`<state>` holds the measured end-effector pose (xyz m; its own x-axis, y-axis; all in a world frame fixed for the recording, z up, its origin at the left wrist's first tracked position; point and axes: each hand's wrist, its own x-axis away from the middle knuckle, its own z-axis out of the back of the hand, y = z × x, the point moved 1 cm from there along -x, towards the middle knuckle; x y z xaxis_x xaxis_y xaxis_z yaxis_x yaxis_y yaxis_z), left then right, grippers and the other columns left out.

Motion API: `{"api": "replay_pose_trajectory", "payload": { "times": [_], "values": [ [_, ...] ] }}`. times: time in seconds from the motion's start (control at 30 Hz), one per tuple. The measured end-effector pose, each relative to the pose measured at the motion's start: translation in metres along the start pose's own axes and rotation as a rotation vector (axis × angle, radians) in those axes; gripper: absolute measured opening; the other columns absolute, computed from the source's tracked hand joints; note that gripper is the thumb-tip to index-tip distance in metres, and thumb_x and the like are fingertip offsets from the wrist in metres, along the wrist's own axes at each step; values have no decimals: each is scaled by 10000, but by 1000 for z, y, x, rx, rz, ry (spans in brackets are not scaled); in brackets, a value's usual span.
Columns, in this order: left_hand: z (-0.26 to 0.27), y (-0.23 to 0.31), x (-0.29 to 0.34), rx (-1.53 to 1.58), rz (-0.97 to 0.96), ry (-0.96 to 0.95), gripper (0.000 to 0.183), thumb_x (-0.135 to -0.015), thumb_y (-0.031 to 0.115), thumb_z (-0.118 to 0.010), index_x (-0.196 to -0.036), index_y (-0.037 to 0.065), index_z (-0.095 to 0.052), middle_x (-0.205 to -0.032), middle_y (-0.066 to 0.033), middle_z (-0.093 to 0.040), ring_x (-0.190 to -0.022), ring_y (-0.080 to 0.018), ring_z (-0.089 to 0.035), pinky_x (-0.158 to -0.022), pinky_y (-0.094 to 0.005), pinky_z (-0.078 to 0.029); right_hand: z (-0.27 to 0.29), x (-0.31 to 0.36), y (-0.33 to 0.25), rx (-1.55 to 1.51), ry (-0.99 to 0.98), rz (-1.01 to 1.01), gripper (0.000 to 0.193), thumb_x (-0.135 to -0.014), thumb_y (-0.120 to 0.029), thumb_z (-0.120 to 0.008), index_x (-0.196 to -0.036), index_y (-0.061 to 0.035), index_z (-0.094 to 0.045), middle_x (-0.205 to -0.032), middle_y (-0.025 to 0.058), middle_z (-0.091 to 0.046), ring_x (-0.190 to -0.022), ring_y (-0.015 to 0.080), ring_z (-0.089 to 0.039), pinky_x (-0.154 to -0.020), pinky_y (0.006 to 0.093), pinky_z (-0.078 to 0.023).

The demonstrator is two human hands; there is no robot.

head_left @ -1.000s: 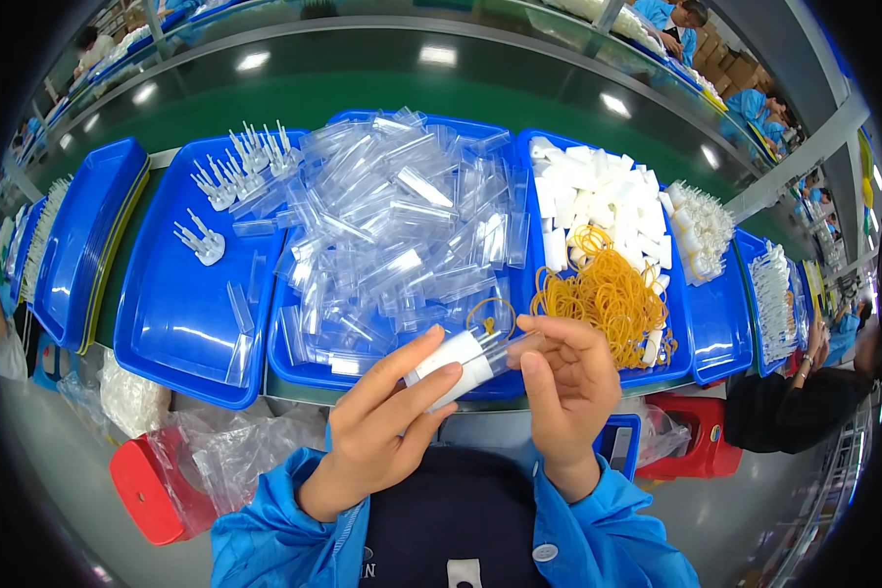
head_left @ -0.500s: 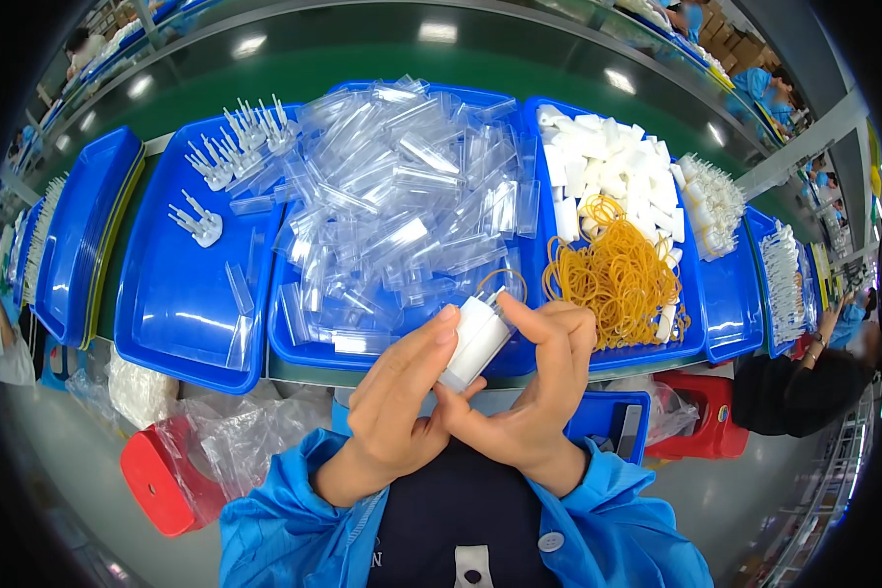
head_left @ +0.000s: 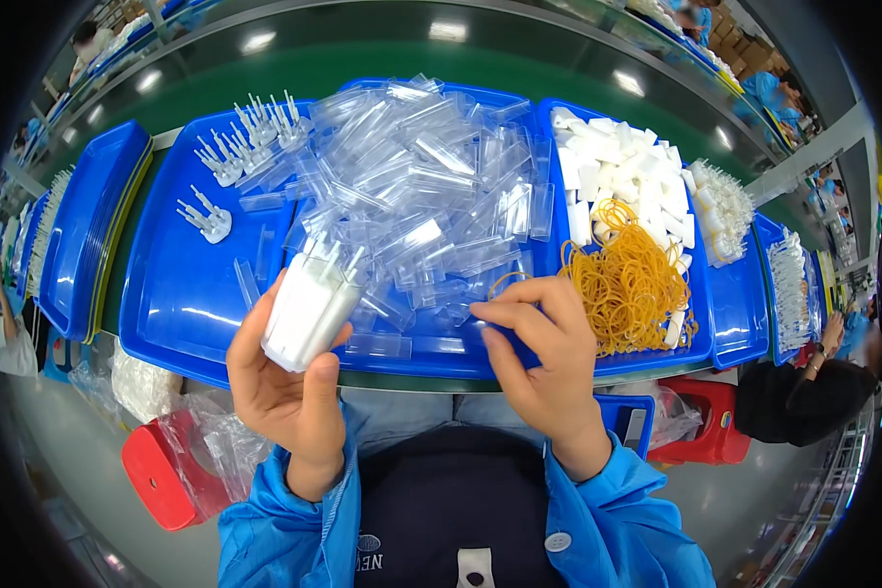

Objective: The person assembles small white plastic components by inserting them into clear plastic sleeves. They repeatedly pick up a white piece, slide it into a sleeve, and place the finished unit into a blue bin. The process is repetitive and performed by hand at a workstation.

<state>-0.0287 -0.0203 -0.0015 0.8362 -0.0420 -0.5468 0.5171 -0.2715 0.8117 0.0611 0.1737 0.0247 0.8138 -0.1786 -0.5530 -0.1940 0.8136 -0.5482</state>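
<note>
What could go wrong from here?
The left hand alone grips the white pronged bundle; a loosened hold might drop it.
The right hand is near loosely heaped clear plastic pieces; a bump could slide some.
Tangled rubber bands overlap white pieces; pulling one may drag others.

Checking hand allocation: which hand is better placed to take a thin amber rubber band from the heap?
Right, probably: the right hand is open, close beside the heap of amber rubber bands. The left hand is farther off and occupied, gripping a white bundle with pale prongs.
</note>
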Motion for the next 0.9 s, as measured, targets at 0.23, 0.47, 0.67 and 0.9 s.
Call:
{"api": "replay_pose_trajectory", "payload": {
  "times": [0.23,0.47,0.67,0.9],
  "values": [
    [-10,2,-2,138,175,-98,453,-881,104,-636,-1269,-53,-461,-1326,-248,-461,-1154,-307,-564,-802,-346,-598,-18,-18,-16,-18,-16,-82,279,-703,-85,-745,-953,-47,-627,-914,89,-562,-782,275,-582,-663,353,-460],
    [-4,-2,2,49,206,-142,468,-898,128,-622,-1295,-60,-461,-1254,-215,-555,-1100,-278,-608,-879,-347,-542,-8,-9,-3,-198,62,-194,176,-780,23,-657,-951,-7,-631,-890,106,-553,-749,209,-601,-666,311,-497],
    [-9,0,3,207,327,-162,484,-885,115,-637,-1298,-62,-459,-1228,-207,-577,-1086,-293,-623,-837,-365,-577,16,5,16,-870,206,-400,181,-939,-34,-523,-1073,58,-603,-1035,94,-515,-815,139,-586,-708,266,-487],
    [-26,17,10,223,370,-238,450,-843,23,-651,-1262,-41,-499,-1313,-238,-505,-1148,-299,-580,-902,-378,-540,20,11,15,-1286,332,-448,168,-947,-36,-497,-1070,58,-562,-1082,129,-519,-851,166,-608,-735,302,-515]
  ]
}}
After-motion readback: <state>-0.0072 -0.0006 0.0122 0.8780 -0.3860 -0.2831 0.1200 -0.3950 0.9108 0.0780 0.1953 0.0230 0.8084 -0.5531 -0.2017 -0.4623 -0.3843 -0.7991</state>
